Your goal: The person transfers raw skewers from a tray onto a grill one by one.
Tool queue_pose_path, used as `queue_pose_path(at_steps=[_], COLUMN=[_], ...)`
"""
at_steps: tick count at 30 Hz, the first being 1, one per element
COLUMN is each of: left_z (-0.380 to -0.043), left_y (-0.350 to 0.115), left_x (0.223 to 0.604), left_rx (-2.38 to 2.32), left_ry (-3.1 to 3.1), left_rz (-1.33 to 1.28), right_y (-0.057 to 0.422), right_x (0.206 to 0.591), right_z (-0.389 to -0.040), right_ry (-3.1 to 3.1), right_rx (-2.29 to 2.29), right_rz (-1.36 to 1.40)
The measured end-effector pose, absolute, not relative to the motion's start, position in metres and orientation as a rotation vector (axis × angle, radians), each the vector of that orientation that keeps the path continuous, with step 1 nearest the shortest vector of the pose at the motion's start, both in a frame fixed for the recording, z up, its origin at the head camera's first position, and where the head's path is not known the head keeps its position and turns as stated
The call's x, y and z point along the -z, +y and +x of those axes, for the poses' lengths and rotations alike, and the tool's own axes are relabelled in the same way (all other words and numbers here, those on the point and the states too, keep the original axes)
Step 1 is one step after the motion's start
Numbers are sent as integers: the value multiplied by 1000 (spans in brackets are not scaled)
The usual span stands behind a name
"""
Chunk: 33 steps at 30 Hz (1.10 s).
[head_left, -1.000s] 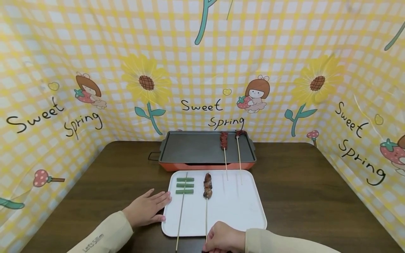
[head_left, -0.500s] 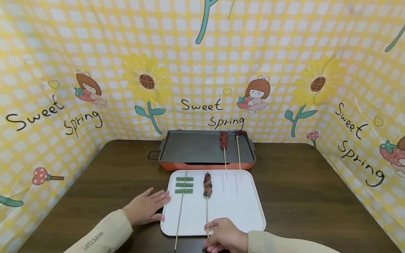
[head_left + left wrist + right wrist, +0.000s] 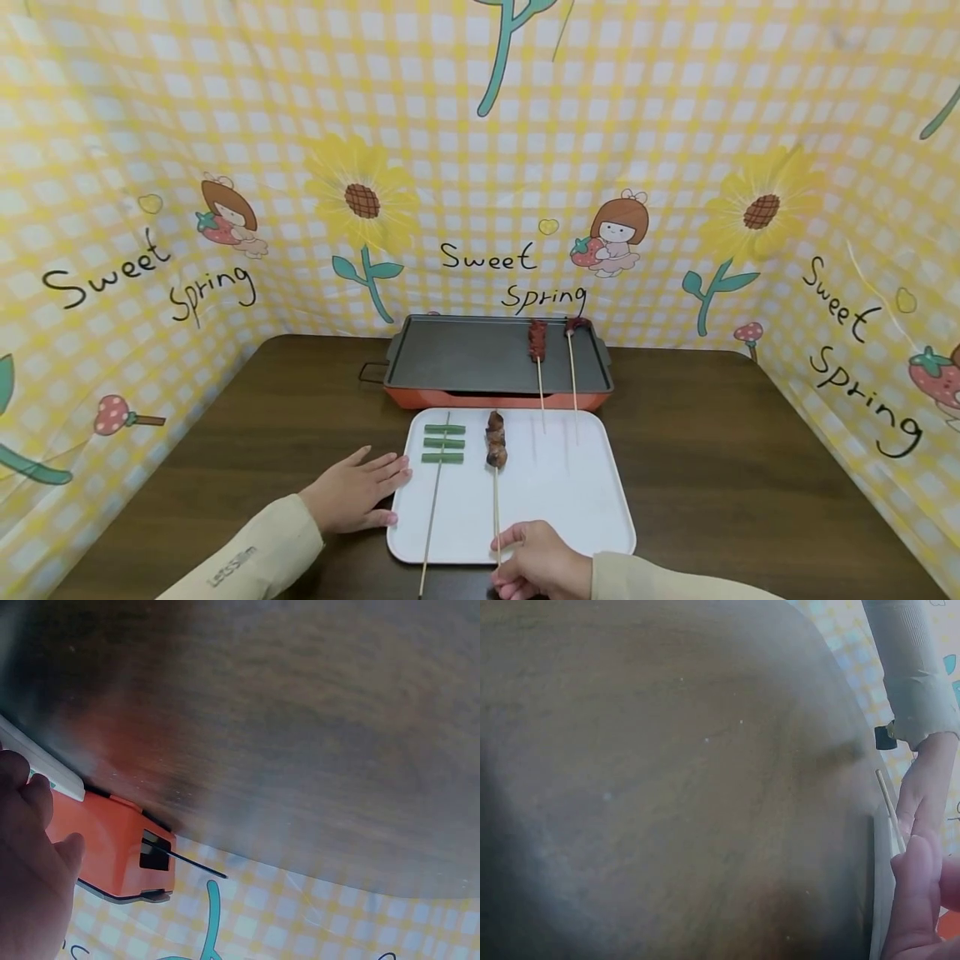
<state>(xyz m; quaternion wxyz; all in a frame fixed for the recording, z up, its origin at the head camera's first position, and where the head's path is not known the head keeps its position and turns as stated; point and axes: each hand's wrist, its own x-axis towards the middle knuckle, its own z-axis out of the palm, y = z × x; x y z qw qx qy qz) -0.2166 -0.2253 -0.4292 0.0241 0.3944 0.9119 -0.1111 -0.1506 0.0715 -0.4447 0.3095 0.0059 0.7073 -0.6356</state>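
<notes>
A white tray point(image 3: 570, 508) lies on the dark wooden table point(image 3: 712, 467). On it rest a skewer with green vegetable pieces point(image 3: 442, 443) and a meat skewer point(image 3: 495, 448). My right hand point(image 3: 506, 546) is at the tray's near edge and pinches the meat skewer's stick close to its near end. My left hand point(image 3: 375, 492) lies flat on the table, fingers straight, fingertips touching the tray's left edge. In the left wrist view the left-hand fingers point(image 3: 30, 855) sit beside the tray edge point(image 3: 41, 763). The right wrist view is blurred, with right-hand fingers point(image 3: 915, 900) at the edge.
Behind the tray stands an orange grill with a dark griddle plate point(image 3: 465, 354). Two meat skewers point(image 3: 537, 340) point(image 3: 576, 327) lie on its right part, sticks reaching over the tray. A yellow checked backdrop point(image 3: 480, 167) walls in three sides.
My right hand has slid forward along the stick, from just off the tray's near edge onto it. The left hand and both tray skewers have stayed put.
</notes>
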Motion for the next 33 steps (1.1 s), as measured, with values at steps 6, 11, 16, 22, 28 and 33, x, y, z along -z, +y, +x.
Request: queue_pose_path(at_steps=[6,11,16,22,28,33], left_z=[-217,-217,-216,-216,-218,-218], left_y=[-225,-225,-225,-224,-225,-223], left_x=[430,431,431,430,431,429], left_rx=[327,307,288,274,265,248], left_ry=[2835,2836,2836,2824,2819,2812], left_rz=[1249,1278,1278,1250,1219,1212], right_y=[74,72,70,71,72,70], right_x=[445,439,435,428,421,416], right_z=[-147,-144,-143,-141,-139,-145], right_ry=[1904,1927,1916,1888,1874,1841], right_rx=[1662,1641,1666,1686,1661,1737], right_rz=[-15,-49,-73,-95,-146,-139])
